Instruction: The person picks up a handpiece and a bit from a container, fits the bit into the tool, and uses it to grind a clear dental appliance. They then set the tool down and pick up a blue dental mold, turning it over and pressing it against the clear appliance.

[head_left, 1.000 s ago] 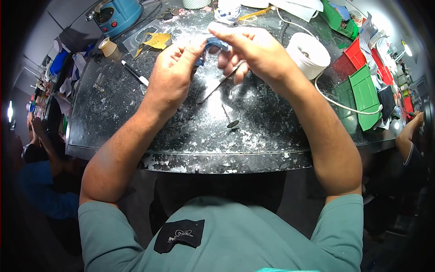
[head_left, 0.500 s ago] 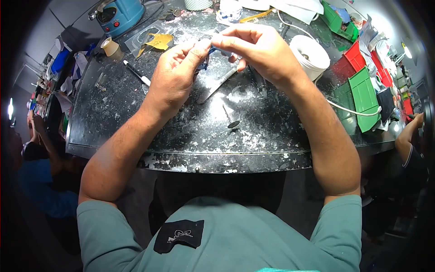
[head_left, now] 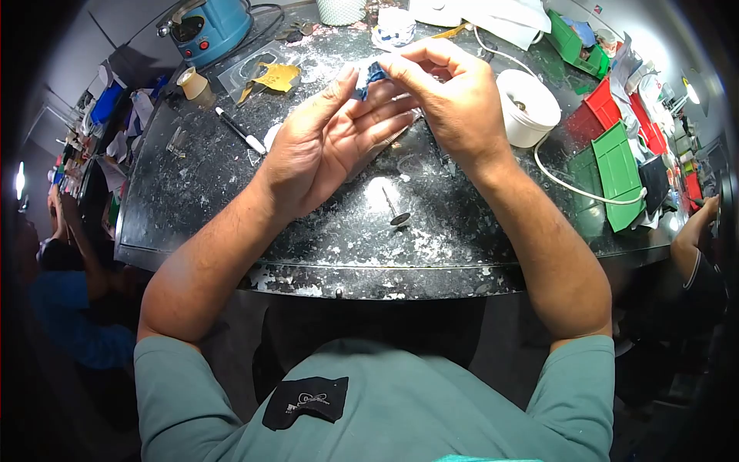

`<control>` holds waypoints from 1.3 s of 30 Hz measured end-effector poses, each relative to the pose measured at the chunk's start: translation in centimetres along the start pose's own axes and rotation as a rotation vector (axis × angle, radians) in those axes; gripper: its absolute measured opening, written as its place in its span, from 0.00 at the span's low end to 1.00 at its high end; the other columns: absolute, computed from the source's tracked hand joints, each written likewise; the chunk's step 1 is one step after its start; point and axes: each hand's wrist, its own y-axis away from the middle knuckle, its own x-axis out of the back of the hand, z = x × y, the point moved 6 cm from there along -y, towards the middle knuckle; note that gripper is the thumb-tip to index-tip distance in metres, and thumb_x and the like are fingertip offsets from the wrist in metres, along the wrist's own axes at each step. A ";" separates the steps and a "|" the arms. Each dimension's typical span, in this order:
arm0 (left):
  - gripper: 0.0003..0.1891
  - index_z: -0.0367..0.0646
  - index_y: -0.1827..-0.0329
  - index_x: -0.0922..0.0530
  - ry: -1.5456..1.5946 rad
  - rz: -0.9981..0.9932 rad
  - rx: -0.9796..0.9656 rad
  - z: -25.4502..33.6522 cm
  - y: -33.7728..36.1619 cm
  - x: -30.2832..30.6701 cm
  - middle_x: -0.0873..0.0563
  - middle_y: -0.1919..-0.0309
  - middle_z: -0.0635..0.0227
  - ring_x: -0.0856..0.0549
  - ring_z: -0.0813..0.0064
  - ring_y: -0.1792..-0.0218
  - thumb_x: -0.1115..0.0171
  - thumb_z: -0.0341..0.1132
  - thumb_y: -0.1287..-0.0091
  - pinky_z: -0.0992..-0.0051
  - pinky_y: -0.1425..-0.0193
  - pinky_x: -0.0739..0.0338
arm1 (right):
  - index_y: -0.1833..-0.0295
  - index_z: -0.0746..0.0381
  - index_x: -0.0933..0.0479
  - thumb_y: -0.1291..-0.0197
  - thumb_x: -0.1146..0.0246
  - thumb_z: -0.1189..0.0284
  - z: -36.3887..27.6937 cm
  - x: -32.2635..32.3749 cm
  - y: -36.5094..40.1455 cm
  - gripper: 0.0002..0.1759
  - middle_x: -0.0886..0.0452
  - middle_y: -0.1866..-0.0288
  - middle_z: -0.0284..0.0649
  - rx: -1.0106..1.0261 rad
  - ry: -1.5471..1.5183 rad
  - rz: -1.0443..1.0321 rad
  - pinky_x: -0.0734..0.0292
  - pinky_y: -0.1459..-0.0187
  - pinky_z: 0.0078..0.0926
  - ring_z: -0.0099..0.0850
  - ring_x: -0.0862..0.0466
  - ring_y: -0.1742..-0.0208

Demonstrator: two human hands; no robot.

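Observation:
A small, irregular dark-blue piece (head_left: 375,75) is pinched between the thumb and fingers of my right hand (head_left: 460,100), above the bench. My left hand (head_left: 327,142) is beside and below it, palm turned up, with its fingers stretched toward my right hand and its thumb apart. Nothing is gripped in the left hand. On the bench below the hands lies a small disc on a thin shank (head_left: 399,219). A metal tool seen earlier is mostly hidden behind my left fingers.
A black-and-white pen (head_left: 241,131) and a yellow sheet piece (head_left: 277,77) lie left on the black bench (head_left: 331,246). A blue machine (head_left: 206,35) stands back left. At right are a white tub (head_left: 527,108), a cable (head_left: 573,185) and green bins (head_left: 618,177). Other people work at both sides.
My left hand has let go of the blue piece and opened, its palm turning up. My right hand still pinches the piece, which now shows more. The view has shifted slightly.

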 end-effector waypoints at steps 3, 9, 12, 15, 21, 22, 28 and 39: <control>0.31 0.26 0.38 0.34 -0.023 -0.027 -0.087 0.4 0.0 0.0 0.24 0.42 0.47 0.24 0.55 0.38 0.51 0.51 0.25 0.58 0.27 0.33 | 0.64 0.64 0.16 0.44 0.31 0.65 -0.8 0.1 0.2 0.11 0.18 0.64 0.41 0.067 0.161 0.022 0.23 0.58 0.27 0.29 0.18 0.61; 0.35 0.29 0.41 0.31 0.082 0.040 0.013 0.1 -0.5 1.7 0.20 0.47 0.52 0.23 0.61 0.38 0.48 0.59 0.30 0.60 0.28 0.31 | 0.57 0.62 0.17 0.46 0.32 0.68 -2.9 -0.5 0.4 0.12 0.17 0.62 0.42 0.376 0.327 0.045 0.22 0.56 0.30 0.32 0.18 0.61; 0.35 0.32 0.40 0.31 0.057 -0.055 0.047 0.1 -0.2 0.5 0.19 0.48 0.54 0.22 0.65 0.40 0.51 0.61 0.30 0.64 0.29 0.31 | 0.55 0.60 0.17 0.47 0.32 0.72 -5.0 -1.2 1.2 0.12 0.16 0.62 0.41 0.617 0.385 -0.040 0.19 0.60 0.28 0.35 0.16 0.63; 0.35 0.33 0.38 0.31 0.067 -0.125 0.082 0.0 0.0 0.3 0.19 0.47 0.54 0.21 0.66 0.41 0.54 0.61 0.28 0.65 0.29 0.31 | 0.56 0.60 0.17 0.47 0.31 0.72 -4.9 -1.5 1.5 0.12 0.15 0.60 0.40 0.669 0.363 -0.031 0.18 0.60 0.27 0.35 0.15 0.62; 0.34 0.35 0.35 0.33 0.117 -0.149 0.146 -0.4 0.2 0.4 0.19 0.47 0.53 0.20 0.67 0.42 0.57 0.60 0.26 0.64 0.30 0.30 | 0.56 0.58 0.16 0.48 0.30 0.71 -5.0 -1.4 1.7 0.12 0.14 0.65 0.37 0.621 0.458 -0.113 0.17 0.64 0.26 0.33 0.13 0.68; 0.34 0.35 0.35 0.33 0.116 -0.149 0.147 -0.4 0.3 0.4 0.19 0.47 0.53 0.20 0.67 0.42 0.57 0.60 0.26 0.64 0.30 0.30 | 0.56 0.57 0.16 0.48 0.30 0.71 -5.1 -1.4 1.8 0.12 0.14 0.67 0.37 0.626 0.529 -0.136 0.17 0.65 0.26 0.33 0.13 0.69; 0.29 0.36 0.37 0.32 0.017 -0.133 0.136 -0.7 0.2 0.7 0.18 0.49 0.54 0.19 0.67 0.44 0.56 0.55 0.25 0.64 0.33 0.27 | 0.54 0.57 0.17 0.47 0.30 0.69 -5.2 -1.1 1.7 0.14 0.14 0.67 0.38 0.644 0.542 -0.209 0.18 0.67 0.26 0.32 0.13 0.68; 0.26 0.36 0.39 0.31 0.039 -0.120 0.106 -0.7 0.2 0.9 0.17 0.50 0.57 0.19 0.69 0.44 0.56 0.52 0.23 0.64 0.34 0.27 | 0.54 0.58 0.20 0.46 0.31 0.64 -4.8 -1.8 2.3 0.16 0.17 0.71 0.36 0.792 0.701 -0.177 0.19 0.70 0.24 0.30 0.15 0.72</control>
